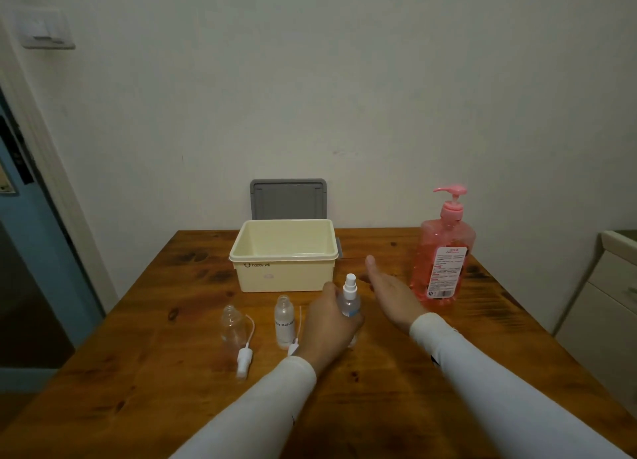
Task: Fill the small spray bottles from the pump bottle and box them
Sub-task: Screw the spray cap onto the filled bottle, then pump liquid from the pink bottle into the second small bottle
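Observation:
My left hand (331, 324) grips a small clear spray bottle (349, 298) with its white spray head on, held upright just in front of the cream box (284, 255). My right hand (389, 291) hovers with straight fingers to the right of that bottle, holding nothing. Two more small bottles stand open on the table: a clear one (232, 326) at the left and a labelled one (284, 322) beside my left hand. Their white spray heads (244, 360) with thin tubes lie in front of them. The pink pump bottle (443, 252) stands at the right.
The wooden table (138, 372) stands against a pale wall. A grey lid (289, 198) leans upright behind the open, empty box. A white cabinet (606, 303) stands past the table's right edge, and a doorway lies to the left.

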`<action>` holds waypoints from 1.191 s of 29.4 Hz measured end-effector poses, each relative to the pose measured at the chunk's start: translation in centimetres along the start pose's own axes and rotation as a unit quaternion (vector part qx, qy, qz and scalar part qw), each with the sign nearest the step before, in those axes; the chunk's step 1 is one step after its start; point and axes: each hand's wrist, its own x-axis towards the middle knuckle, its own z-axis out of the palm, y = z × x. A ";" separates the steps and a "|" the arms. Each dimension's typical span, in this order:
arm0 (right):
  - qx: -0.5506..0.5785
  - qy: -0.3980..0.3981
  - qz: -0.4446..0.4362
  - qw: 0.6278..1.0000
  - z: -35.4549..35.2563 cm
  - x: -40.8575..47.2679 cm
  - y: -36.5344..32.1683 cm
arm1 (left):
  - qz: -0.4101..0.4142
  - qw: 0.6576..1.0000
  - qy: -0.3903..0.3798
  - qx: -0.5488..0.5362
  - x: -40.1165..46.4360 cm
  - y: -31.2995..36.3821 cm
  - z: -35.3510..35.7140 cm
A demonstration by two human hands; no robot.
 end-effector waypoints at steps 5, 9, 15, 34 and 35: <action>-0.004 0.009 0.011 1.000 -0.1 0.0 0.7 | 0.003 1.000 -0.014 0.023 -0.2 0.4 0.0; 0.000 0.012 0.009 1.000 -0.2 0.0 1.2 | 0.026 0.998 -0.042 0.044 -0.2 0.6 -0.7; 0.002 0.030 0.011 0.999 -1.2 0.1 1.0 | 0.092 0.990 -0.004 0.109 0.5 1.7 -5.3; -0.039 0.054 -0.014 0.998 -2.3 -1.8 0.0 | -0.053 0.977 -0.008 0.204 -0.1 -4.7 -8.4; -0.039 0.055 -0.014 0.998 -2.4 -1.9 0.0 | -0.051 0.977 -0.006 0.208 -0.1 -4.7 -8.5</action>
